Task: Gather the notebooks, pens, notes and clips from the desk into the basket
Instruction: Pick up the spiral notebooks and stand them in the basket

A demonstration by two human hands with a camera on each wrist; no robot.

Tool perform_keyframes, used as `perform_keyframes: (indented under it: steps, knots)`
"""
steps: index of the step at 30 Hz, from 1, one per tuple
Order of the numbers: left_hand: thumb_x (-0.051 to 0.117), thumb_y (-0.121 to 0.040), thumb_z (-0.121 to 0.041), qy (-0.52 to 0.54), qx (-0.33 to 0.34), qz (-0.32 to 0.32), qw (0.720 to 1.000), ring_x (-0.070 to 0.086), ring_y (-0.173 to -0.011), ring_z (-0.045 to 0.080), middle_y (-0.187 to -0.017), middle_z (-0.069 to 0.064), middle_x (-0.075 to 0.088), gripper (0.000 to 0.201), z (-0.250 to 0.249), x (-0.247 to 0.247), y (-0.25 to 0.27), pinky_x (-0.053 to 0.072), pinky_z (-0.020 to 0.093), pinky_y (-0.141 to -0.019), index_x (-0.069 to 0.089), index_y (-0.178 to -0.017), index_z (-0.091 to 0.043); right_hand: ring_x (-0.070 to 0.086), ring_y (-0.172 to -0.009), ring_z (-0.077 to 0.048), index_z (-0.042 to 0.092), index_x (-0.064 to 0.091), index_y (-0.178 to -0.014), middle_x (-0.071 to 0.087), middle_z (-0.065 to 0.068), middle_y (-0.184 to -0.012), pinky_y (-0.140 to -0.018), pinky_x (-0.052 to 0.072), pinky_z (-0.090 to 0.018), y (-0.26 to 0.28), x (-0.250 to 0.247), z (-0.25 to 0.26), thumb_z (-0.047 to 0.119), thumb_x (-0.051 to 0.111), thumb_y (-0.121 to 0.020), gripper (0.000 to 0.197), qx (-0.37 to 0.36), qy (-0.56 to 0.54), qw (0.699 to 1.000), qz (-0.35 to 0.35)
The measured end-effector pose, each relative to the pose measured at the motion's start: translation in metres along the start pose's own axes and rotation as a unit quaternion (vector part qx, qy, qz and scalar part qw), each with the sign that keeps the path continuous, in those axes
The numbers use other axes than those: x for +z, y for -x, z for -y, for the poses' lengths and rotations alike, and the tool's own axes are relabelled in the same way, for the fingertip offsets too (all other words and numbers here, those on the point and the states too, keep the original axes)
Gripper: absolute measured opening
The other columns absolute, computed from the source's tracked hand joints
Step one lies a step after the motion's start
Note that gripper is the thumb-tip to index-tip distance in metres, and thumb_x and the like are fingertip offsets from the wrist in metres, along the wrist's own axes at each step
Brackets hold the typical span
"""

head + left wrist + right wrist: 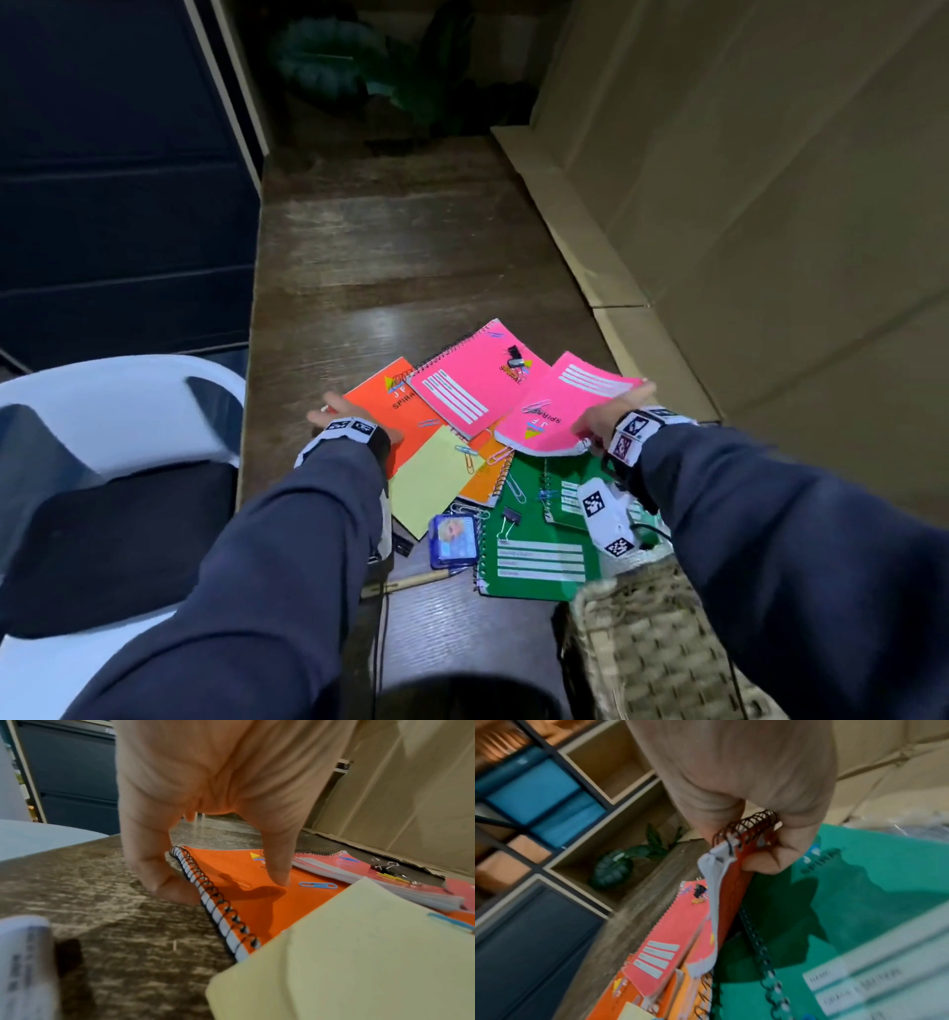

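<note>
Right hand point(606, 424) grips pink notebook point(560, 406) (left hand point(349, 411) pinches orange notebook point(398, 406)).

The bottom edge cuts off our basket point(662, 663). Yellow notes point(436, 478) and our left wrist point(352, 429) cover part of the orange notebook point(405, 406). Our right hand point(608, 419) has its fingers hidden beneath the pink notebook point(560, 406) it holds. We cannot read the blurred green notebook point(872, 902) labels.
</note>
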State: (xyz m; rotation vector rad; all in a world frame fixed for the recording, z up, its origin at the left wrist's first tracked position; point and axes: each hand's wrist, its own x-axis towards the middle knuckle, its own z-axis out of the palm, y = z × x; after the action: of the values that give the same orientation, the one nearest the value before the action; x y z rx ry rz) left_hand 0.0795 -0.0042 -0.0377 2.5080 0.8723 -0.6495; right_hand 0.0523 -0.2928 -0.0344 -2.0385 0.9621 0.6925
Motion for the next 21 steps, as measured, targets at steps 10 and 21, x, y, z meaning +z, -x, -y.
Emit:
perform_keyframes:
  steps: [10, 21]
  knots:
    - [0.082, -0.070, -0.027, 0.051, 0.025, 0.045, 0.997, 0.050, -0.128, 0.027, -0.148, 0.009, 0.038, 0.125, 0.008, 0.001, -0.030, 0.043, 0.036, -0.105, -0.011, -0.150, -0.004, 0.065, -0.093, -0.035, 0.014, 0.020, -0.136, 0.058, -0.015, -0.098, -0.082, 0.056, -0.051, 0.129, -0.047, 0.038, 0.007, 0.061, -0.079, 0.070, -0.180, 0.020, 0.960, -0.211]
    - [0.058, -0.086, -0.016, 0.156, 0.267, -0.108, 0.945, 0.056, -0.115, 0.045, -0.121, 0.031, 0.060, 0.041, 0.021, -0.042, 0.032, 0.046, 0.044, -0.095, 0.050, -0.122, 0.001, 0.061, -0.085, -0.032, 0.008, 0.054, -0.091, 0.063, -0.013, -0.094, -0.064, 0.044, -0.032, 0.216, -0.089, -0.006, 0.007, 0.050, -0.078, 0.014, -0.285, 0.197, 0.906, -0.244]
